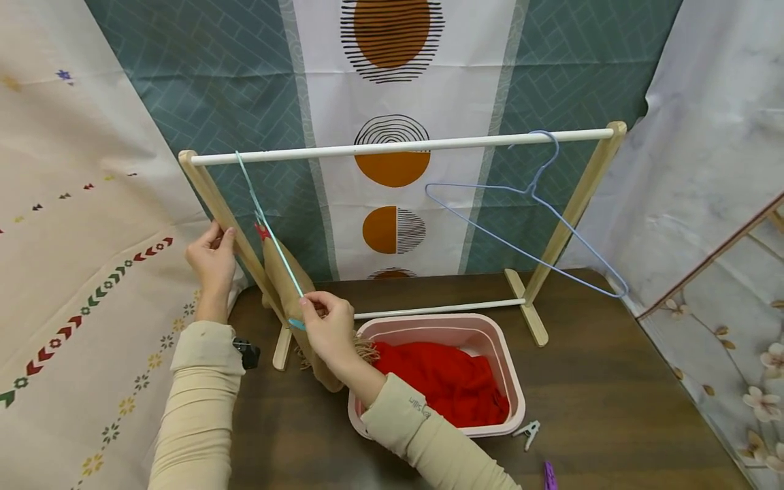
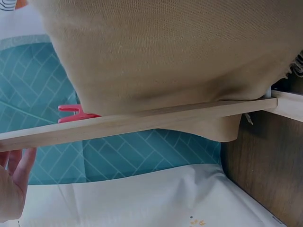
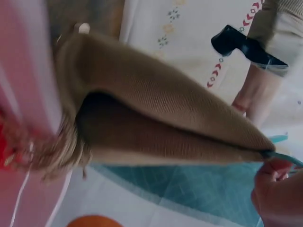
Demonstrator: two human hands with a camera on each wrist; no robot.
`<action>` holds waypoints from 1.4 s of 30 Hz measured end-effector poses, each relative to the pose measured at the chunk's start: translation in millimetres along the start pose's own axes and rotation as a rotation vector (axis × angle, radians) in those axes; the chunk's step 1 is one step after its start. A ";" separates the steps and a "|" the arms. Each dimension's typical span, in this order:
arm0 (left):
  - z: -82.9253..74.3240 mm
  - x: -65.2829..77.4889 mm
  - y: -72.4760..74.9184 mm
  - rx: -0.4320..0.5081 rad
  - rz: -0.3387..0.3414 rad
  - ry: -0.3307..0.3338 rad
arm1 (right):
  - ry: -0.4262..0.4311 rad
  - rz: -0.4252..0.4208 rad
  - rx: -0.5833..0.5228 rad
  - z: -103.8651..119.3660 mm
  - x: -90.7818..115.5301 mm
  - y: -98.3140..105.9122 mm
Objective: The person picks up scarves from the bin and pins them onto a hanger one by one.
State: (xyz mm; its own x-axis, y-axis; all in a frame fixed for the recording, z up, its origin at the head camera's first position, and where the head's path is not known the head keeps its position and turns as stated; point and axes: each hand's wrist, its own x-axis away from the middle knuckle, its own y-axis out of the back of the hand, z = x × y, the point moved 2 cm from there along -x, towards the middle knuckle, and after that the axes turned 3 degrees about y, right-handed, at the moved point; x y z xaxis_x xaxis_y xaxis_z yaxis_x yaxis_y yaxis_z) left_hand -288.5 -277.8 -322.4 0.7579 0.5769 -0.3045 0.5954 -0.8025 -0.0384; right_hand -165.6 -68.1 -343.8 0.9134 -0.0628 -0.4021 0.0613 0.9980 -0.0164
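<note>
A brown fringed shawl (image 1: 288, 272) hangs folded over a teal hanger (image 1: 278, 248), whose hook is on the rack's white rail (image 1: 392, 145). A red clothespin (image 1: 262, 231) clips the shawl at the hanger's far end; a teal clothespin (image 1: 297, 324) is at the near end. My right hand (image 1: 331, 327) pinches the hanger's near end beside that clothespin. My left hand (image 1: 211, 262) grips the rack's left wooden post (image 1: 217, 204), with thumb and fingers at its edge in the left wrist view. The post partly hides the shawl there.
A pink basin (image 1: 514, 388) holding red cloth (image 1: 441, 374) stands below the rail. A blue hanger (image 1: 490, 235) hangs at the right. White (image 1: 529, 433) and purple (image 1: 550, 476) clothespins lie on the brown table (image 1: 612, 381). Patterned cloths surround the table.
</note>
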 end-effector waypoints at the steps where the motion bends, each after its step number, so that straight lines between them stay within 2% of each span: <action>1: -1.1 0.2 0.2 -0.004 0.000 -0.004 | -0.002 0.021 0.010 -0.5 -0.4 4.2; 6: -11.4 5.2 1.6 0.014 0.003 0.000 | -0.013 0.093 0.023 -0.9 -1.2 26.1; 13: -16.9 9.5 2.8 0.020 0.004 0.012 | 0.022 0.133 0.061 28.8 4.2 58.6; 20: -15.7 11.4 5.2 0.005 0.017 0.014 | 0.049 0.165 0.121 -3.8 7.2 83.2; 22: -15.0 11.4 5.8 0.009 0.019 0.017 | 0.064 0.168 0.140 -7.2 8.8 90.9; 30: -1.9 0.2 5.8 -0.040 0.008 -0.003 | 0.052 0.177 0.208 -5.4 12.7 119.0; 37: 1.1 -1.6 2.8 -0.035 0.010 -0.014 | 0.034 0.160 0.269 18.6 19.3 141.6; 42: 0.6 -0.4 1.0 -0.053 0.014 -0.019 | 0.065 0.131 0.320 -4.8 22.7 162.5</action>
State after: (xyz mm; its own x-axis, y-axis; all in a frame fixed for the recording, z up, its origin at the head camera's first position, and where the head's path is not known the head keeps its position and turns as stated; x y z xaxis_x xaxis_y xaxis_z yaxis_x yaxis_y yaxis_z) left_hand -288.3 -278.9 -322.8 0.7611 0.5625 -0.3231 0.5987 -0.8009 0.0159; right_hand -136.8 92.7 -360.0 0.8952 0.0765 -0.4391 0.0777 0.9433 0.3228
